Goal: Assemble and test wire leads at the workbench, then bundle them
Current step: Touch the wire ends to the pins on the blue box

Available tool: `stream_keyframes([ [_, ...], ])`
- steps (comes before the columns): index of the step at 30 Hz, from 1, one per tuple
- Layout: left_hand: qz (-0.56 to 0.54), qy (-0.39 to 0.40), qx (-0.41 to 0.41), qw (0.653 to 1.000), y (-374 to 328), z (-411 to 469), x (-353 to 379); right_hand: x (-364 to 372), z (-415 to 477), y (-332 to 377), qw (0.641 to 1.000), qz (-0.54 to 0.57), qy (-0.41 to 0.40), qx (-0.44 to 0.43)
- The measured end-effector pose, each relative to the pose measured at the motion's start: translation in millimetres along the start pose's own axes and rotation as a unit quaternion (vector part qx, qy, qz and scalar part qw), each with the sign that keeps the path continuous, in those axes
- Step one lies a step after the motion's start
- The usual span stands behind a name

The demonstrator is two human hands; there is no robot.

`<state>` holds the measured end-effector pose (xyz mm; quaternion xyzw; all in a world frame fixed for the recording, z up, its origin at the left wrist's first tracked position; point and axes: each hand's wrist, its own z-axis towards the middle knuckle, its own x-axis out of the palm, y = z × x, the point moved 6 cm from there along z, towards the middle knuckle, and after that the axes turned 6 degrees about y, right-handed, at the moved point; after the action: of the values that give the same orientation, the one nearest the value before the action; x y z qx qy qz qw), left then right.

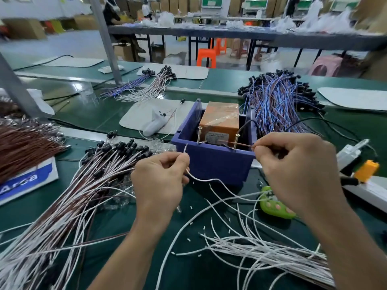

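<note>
Green matting was seen covering the workbench, with a factory floor blurred across the upper frame. White and brown leads with black ends were heaped at lower left, and loose white wires were strewn at lower right. A blue box holding an orange block was set at centre. A white wire was pinched by the left hand just before the box. A thin brown wire was pinched by the right hand and stretched past the right one of two upright screws on the box's near rim.
</note>
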<state>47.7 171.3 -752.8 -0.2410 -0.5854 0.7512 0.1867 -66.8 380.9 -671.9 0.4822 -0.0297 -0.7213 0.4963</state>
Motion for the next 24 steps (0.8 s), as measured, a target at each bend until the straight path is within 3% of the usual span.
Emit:
stream_keyframes([
  [24, 0.088, -0.001, -0.021, 0.996, -19.8, 11.0, 11.6, 14.2, 5.8, -16.3, 0.998, 0.03, 0.047, 0.015],
])
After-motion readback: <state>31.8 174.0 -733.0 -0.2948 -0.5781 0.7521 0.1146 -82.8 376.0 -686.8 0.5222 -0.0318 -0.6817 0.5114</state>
